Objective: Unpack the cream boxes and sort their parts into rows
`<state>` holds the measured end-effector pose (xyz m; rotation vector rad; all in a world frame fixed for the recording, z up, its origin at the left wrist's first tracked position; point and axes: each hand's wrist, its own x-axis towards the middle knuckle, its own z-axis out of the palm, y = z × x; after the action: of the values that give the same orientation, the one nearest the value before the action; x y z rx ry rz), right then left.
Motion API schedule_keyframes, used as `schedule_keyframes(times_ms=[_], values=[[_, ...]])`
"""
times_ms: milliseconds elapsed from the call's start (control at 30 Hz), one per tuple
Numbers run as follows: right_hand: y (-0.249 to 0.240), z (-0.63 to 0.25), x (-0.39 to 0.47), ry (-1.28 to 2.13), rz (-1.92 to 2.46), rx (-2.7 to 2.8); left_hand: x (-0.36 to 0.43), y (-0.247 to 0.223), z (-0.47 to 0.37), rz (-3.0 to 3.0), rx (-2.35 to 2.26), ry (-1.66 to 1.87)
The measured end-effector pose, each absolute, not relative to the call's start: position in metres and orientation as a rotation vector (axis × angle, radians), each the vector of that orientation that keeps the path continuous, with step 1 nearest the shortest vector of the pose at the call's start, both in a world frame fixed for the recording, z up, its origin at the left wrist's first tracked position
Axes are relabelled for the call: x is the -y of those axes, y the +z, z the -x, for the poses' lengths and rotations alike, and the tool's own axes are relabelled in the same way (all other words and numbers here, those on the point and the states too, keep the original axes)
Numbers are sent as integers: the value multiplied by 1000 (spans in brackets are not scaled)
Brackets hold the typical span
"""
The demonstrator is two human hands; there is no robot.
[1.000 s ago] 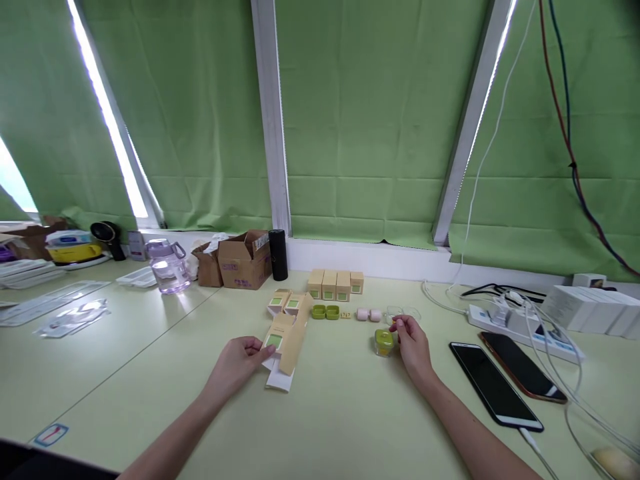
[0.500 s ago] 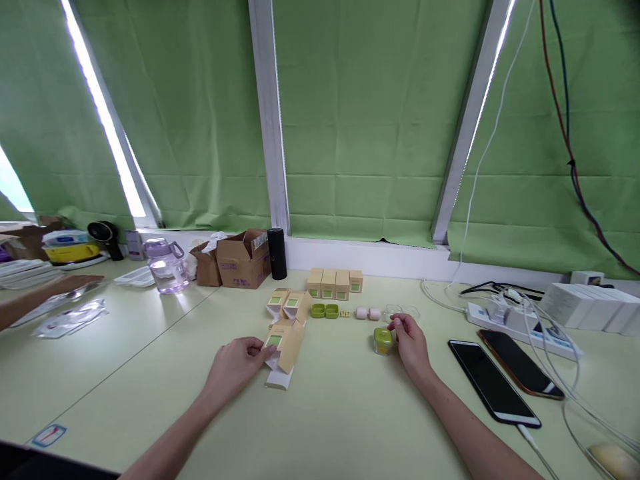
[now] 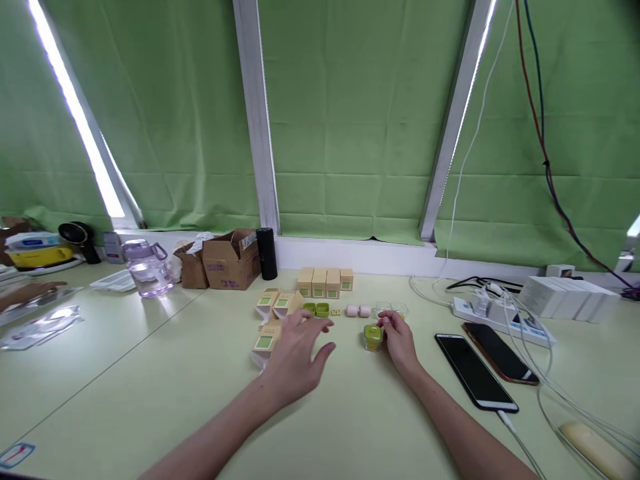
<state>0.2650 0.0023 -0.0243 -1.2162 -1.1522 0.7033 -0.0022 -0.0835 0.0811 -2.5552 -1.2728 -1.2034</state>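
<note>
LABELS: we find green squares on the cartons (image 3: pixel 265 341), purple print on the brown box (image 3: pixel 227 267), all illegible | LEFT HAND (image 3: pixel 300 353): fingers spread, gripping nothing, beside cartons | RIGHT HAND (image 3: pixel 400 341): fingertips at green-lidded container (image 3: pixel 373 337), grip indeterminable | SURFACE: container stands on pale table (image 3: pixel 345 427) | ROOM: green blinds (image 3: pixel 350 120)

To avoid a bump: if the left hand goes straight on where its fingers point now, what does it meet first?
Most likely the small jar with the green lid, beside the right hand. How high the left hand is looks unclear, so it might pass above.
</note>
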Motion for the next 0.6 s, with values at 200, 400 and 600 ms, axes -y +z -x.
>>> schedule_keyframes(times_ms=[200, 400, 600], values=[[-24, -266, -2, 789, 1162, 1148, 40, 34, -56, 2919, 1568, -1354], [-20, -260, 2, 932, 1053, 1165, 14, 5, -70, 2888, 1989, -1367], [-16, -258, 5, 972, 990, 1215, 6, -4, -63, 2920, 1981, -1527]])
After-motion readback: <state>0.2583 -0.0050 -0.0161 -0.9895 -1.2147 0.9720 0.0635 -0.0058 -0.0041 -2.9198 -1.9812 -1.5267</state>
